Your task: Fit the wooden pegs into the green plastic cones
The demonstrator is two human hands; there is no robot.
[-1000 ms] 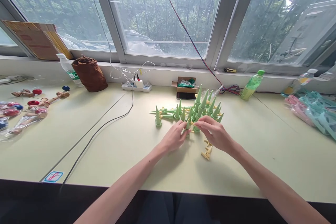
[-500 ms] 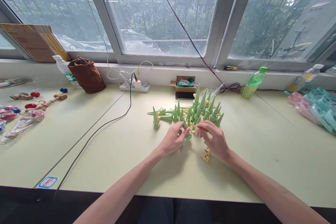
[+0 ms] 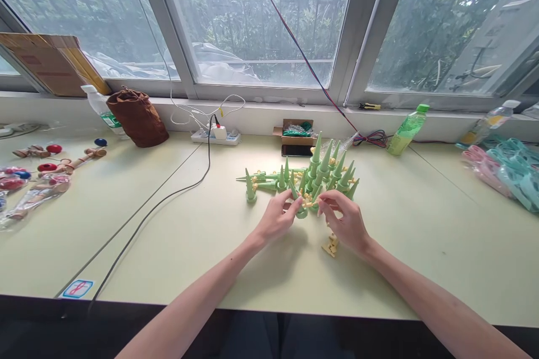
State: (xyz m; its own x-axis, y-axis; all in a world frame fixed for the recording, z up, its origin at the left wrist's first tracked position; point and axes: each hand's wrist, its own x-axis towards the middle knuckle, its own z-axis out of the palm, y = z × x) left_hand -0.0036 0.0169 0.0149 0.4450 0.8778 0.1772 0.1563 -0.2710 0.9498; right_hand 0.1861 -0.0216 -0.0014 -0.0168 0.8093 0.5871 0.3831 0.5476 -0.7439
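Observation:
My left hand [image 3: 274, 216] is closed around a green pointed cone piece [image 3: 302, 213], whose round base shows below the thumb. Small pale-yellow parts [image 3: 309, 202] show between my two hands, beside the cone. My right hand [image 3: 347, 222] has thumb and forefinger pinched at a small yellow piece [image 3: 315, 203], partly hidden by the fingertips. Just beyond the hands, several similar green cones [image 3: 324, 164] stand in a cluster, some with yellow bits on them, and a few lie flat at the left. Loose yellow pieces [image 3: 330, 247] lie below my right hand.
Behind the cones are a phone [image 3: 297, 150] and a small cardboard box [image 3: 298, 139]. A green bottle [image 3: 407, 130] stands at the right, near teal and pink plastic items [image 3: 511, 165]. A black cable [image 3: 185, 188] crosses the table. Wooden toys [image 3: 71, 164] and a brown pouch [image 3: 138, 118] are leftward.
Both hands stay close together, with only slight shifts. The cone in my left hand tips a little to the left, and my right fingertips move slightly. The view has shifted a little.

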